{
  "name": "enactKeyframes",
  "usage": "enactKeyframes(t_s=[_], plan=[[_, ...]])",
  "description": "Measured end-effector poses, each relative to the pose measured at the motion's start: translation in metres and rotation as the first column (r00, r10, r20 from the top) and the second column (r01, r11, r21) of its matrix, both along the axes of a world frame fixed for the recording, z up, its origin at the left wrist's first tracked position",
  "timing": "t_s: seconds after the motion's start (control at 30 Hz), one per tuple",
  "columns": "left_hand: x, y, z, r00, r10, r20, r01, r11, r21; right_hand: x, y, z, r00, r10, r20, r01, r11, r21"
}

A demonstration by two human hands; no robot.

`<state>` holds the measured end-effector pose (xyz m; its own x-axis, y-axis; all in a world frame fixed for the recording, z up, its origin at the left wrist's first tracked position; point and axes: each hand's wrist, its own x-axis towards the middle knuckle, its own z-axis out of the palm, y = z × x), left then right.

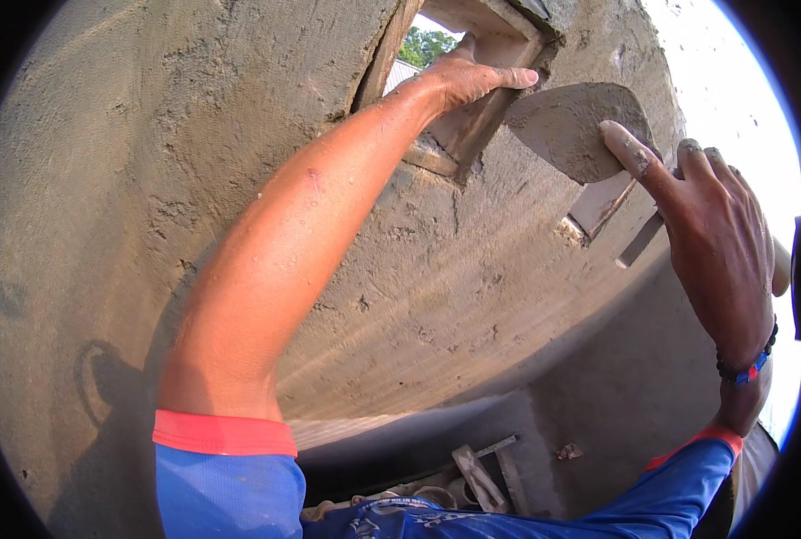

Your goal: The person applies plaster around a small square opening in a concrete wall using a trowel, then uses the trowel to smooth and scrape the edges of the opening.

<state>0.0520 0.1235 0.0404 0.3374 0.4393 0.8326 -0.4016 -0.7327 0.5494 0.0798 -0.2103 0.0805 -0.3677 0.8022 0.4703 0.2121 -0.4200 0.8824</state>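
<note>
My left hand (472,81) reaches to a rectangular wooden-edged opening (499,121) in the rough cement wall (400,260). Its thumb stretches out over the right side of the frame, apart from the fingers, which are partly hidden in the opening. To its right, my right hand (715,225) holds a trowel. The broad trowel blade (584,130) is coated with wet grey mortar and lies close to the wall beside the opening. My right index finger is stretched along the blade, and a rounded handle end shows behind the hand. Mortar smears both hands.
Below the trowel is a smaller rectangular recess (602,199) with a broken lower edge. A dark flat strip (640,241) juts beside it. Far below, pieces of wood (479,478) lie on the grey floor (616,359). Bright light fills the right edge.
</note>
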Motion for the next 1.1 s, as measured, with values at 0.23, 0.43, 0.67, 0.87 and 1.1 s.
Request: enactKeyframes(t_s=[0.23,0.43,0.67,0.87,1.1], plan=[[0.014,0.010,0.013,0.988,-0.033,0.149,0.040,0.998,-0.043,-0.014,0.007,-0.014,0.998,-0.024,-0.062,0.019,0.996,-0.086],[-0.009,-0.005,0.011,0.995,-0.044,0.090,0.048,0.998,-0.038,-0.011,0.006,-0.018,0.998,-0.032,-0.045,0.028,0.995,-0.099],[-0.023,-0.013,0.009,0.997,-0.055,0.047,0.057,0.998,-0.036,-0.025,0.016,-0.031,0.987,-0.122,-0.100,0.097,0.969,-0.226],[-0.022,-0.014,0.007,0.995,-0.103,0.006,0.103,0.993,-0.057,-0.032,0.021,-0.038,0.984,-0.152,-0.095,0.125,0.963,-0.240],[-0.021,-0.012,0.007,0.992,-0.112,0.051,0.114,0.993,-0.021,-0.035,0.023,-0.039,0.979,-0.202,-0.021,0.193,0.956,-0.219]])
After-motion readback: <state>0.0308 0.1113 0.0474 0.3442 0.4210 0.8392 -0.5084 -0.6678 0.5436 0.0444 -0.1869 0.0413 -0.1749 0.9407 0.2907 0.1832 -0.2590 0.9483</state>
